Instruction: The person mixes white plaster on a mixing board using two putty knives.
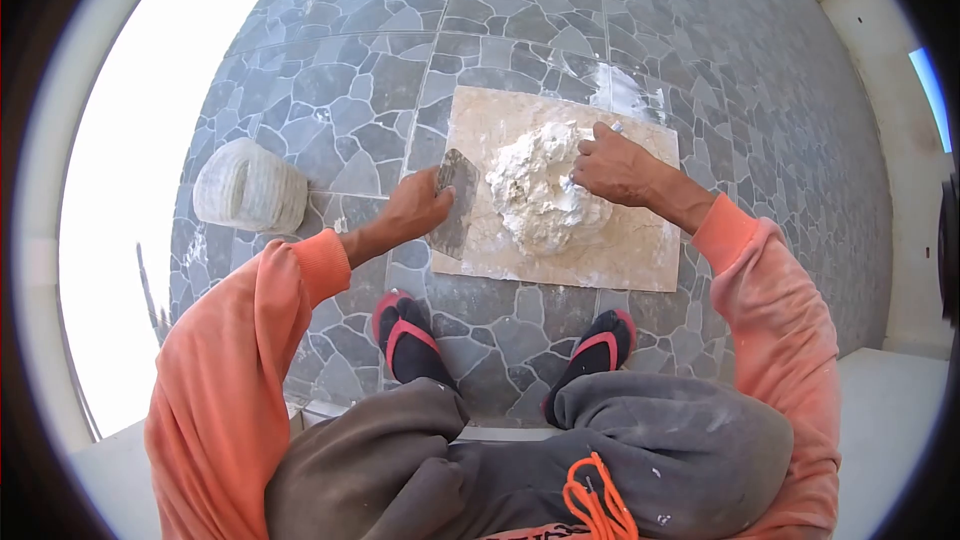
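Bright daylight burns the left side to white; fisheye distortion bends the floor [340,70], and black vignetting fills the corners.

The floor [330,5] is covered with grey tiles, printed with irregular stone shapes that are outlined in paler lines and crossed by straight joints. Toward the right, the pattern is blurred. White smears [625,92] are seen on the tiles near the middle. On the left, the floor is bordered by a glaring white area [140,130], in which detail is washed out by strong light. On the right, it is bounded by a pale wall [865,40], in which small dark spots can be made out. Beside it, a narrow strip of blue [930,100] is shown. At the lower right, a plain whitish surface [890,420] is seen. The view is ringed by darkness.
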Motion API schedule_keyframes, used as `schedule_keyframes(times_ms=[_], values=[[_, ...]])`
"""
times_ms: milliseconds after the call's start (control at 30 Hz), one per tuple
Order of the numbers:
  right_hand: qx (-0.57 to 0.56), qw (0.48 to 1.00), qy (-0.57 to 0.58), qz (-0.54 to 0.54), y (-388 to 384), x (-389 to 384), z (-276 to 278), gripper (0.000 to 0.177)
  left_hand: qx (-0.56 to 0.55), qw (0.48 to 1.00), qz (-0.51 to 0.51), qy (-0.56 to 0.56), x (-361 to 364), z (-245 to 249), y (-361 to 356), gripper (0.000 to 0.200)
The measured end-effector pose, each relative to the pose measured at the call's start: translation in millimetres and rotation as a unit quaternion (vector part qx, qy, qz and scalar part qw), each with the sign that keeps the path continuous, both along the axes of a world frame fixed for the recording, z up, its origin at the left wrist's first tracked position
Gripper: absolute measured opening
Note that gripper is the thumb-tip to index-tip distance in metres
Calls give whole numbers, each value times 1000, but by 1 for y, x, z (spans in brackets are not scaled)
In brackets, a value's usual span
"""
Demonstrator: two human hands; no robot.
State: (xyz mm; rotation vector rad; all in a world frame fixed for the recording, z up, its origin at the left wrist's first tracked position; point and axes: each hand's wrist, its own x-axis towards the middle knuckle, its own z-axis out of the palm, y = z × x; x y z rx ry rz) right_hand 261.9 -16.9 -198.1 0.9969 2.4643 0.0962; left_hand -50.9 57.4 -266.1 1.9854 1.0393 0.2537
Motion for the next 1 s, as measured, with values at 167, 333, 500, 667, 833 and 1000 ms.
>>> schedule_keyframes(times_ms=[167, 333, 500, 667, 833, 1000], values=[[-2, 999, 37, 33, -8, -23, -39, 13, 0, 1000, -10, 11, 12, 0, 5, 33], [-64, 997, -32, 15, -15, -4, -55, 19, -3, 1000, -9, -9, 15, 12, -3, 32], [-49, 997, -50, 10, -5, 9, -15, 14, -6, 1000, -11, -10, 8, 5, -3, 32], [67, 997, 36, 5, -1, -10, -7, 14, -23, 999, -2, 23, 10, 9, -3, 33], [15, 1000, 26, -10, -17, -11, -67, 15, -25, 1000, -12, -2, 16, 15, -7, 33], [-42, 999, -5, -17, -25, 19, -47, 16, -18, 1000, -15, -11, 11, 4, -7, 33]])
